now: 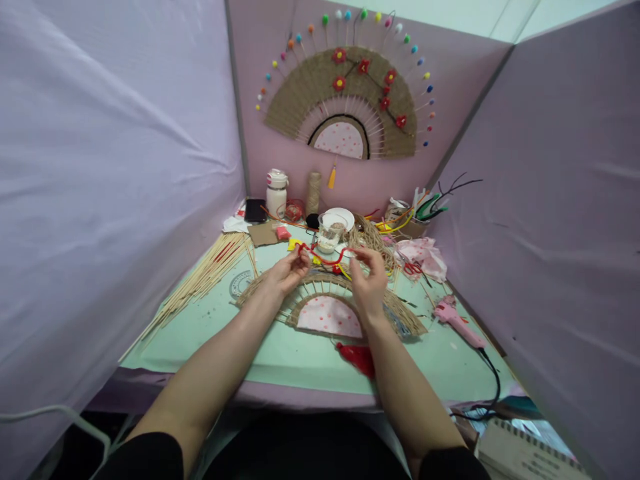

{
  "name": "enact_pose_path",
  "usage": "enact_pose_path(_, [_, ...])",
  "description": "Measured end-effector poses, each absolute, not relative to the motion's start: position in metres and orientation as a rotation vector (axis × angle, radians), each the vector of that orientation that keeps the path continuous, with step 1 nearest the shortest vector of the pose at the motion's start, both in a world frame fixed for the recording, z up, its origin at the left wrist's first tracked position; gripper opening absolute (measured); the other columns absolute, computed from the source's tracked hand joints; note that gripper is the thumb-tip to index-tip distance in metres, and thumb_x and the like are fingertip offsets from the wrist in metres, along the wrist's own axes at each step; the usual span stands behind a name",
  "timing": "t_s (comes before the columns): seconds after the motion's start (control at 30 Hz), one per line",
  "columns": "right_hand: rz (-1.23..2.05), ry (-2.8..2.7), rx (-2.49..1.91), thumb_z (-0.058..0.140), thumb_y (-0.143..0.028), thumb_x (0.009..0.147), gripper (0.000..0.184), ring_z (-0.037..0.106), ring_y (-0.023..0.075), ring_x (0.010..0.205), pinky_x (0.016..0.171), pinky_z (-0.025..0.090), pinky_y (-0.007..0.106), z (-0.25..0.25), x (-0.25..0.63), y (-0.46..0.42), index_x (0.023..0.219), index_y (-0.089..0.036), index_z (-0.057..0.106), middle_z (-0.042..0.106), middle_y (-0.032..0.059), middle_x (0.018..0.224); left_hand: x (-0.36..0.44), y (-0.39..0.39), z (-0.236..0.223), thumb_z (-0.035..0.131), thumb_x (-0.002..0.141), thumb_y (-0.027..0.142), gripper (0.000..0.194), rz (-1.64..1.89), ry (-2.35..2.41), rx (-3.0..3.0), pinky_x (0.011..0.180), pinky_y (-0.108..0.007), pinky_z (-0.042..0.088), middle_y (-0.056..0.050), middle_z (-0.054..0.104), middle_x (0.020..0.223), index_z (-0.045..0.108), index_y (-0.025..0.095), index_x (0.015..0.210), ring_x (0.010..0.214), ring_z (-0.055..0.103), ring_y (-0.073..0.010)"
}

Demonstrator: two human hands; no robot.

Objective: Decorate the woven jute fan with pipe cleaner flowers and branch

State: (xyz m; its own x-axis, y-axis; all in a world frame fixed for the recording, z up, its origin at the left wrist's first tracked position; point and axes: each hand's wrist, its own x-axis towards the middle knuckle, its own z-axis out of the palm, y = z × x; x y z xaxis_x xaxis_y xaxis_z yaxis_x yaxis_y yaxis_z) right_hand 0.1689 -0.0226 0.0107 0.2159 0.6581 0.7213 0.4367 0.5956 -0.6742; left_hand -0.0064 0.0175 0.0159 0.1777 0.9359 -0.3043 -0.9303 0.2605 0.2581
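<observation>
A bent red pipe cleaner point(327, 261) stretches between my two hands above the table. My left hand point(293, 270) pinches its left end, where it curls into a small loop. The right end sits between the thumb and fingers of my right hand point(369, 277). Under my hands lies a fan point(395, 310) of twine and thin sticks, with a pink dotted half-round cloth point(330, 316) at its lower middle. A red flower point(337, 269) shows on the fan just below the pipe cleaner. Near the fan's lower edge rests a red tassel point(356, 359), partly behind my right forearm.
Bamboo sticks point(200, 273) lie in a pile at left. At right are a pink glue gun point(460, 322) with a black cord and red scissors point(413, 269). A clear cup point(329, 235), white bottle point(277, 193) and twine roll point(313, 193) stand behind. A finished fan point(300, 93) hangs on the back wall.
</observation>
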Motion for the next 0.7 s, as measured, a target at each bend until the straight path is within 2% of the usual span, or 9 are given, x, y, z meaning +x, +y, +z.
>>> enact_pose_path(0.1, [0.489, -1.352, -1.120, 0.054, -0.033, 0.079, 0.020, 0.057, 0.0172, 0.081, 0.077, 0.045, 0.033, 0.000, 0.165, -0.008, 0.091, -0.018, 0.061, 0.062, 0.0061, 0.090, 0.003, 0.008, 0.016, 0.046, 0.088, 0.008, 0.019, 1.162, 0.413, 0.158, 0.055, -0.014, 0.048, -0.003, 0.055, 0.068, 0.059, 0.010, 0.074, 0.059, 0.053, -0.0051])
enact_pose_path(0.3, [0.942, -1.290, -1.135, 0.062, -0.041, 0.073, 0.027, 0.055, 0.0152, 0.066, 0.063, 0.044, 0.028, -0.001, 0.172, -0.001, 0.086, -0.018, 0.059, 0.062, 0.0027, 0.073, 0.003, -0.003, 0.020, 0.053, 0.086, 0.010, 0.013, 1.044, 0.420, 0.341, 0.054, -0.015, 0.048, -0.002, 0.053, 0.069, 0.059, 0.011, 0.074, 0.056, 0.051, -0.0047])
enact_pose_path(0.37, [0.794, -1.418, -1.154, 0.062, -0.041, 0.074, 0.026, 0.054, 0.0155, 0.066, 0.064, 0.043, 0.029, 0.004, 0.173, -0.006, 0.085, -0.018, 0.060, 0.061, 0.0026, 0.072, 0.002, -0.004, 0.022, 0.054, 0.084, 0.009, 0.012, 0.997, 0.400, 0.377, 0.052, -0.014, 0.046, -0.002, 0.053, 0.068, 0.058, 0.011, 0.073, 0.054, 0.050, -0.0044])
enact_pose_path(0.53, [0.261, -1.881, -0.936, 0.059, -0.033, 0.082, 0.016, 0.055, 0.0186, 0.081, 0.078, 0.042, 0.034, 0.014, 0.166, -0.021, 0.091, -0.021, 0.062, 0.062, 0.0054, 0.085, 0.005, -0.002, 0.014, 0.062, 0.078, 0.005, 0.006, 1.003, 0.478, 0.538, 0.057, -0.016, 0.049, -0.003, 0.059, 0.069, 0.061, 0.010, 0.075, 0.059, 0.056, -0.0067])
enact_pose_path(0.7, [0.102, -1.966, -0.847, 0.051, -0.025, 0.087, 0.014, 0.056, 0.0199, 0.087, 0.080, 0.043, 0.035, 0.010, 0.165, -0.022, 0.096, -0.020, 0.060, 0.063, 0.0077, 0.091, 0.009, -0.003, 0.008, 0.068, 0.073, 0.005, 0.007, 1.001, 0.499, 0.617, 0.057, -0.015, 0.048, -0.003, 0.060, 0.068, 0.063, 0.009, 0.076, 0.058, 0.056, -0.0056])
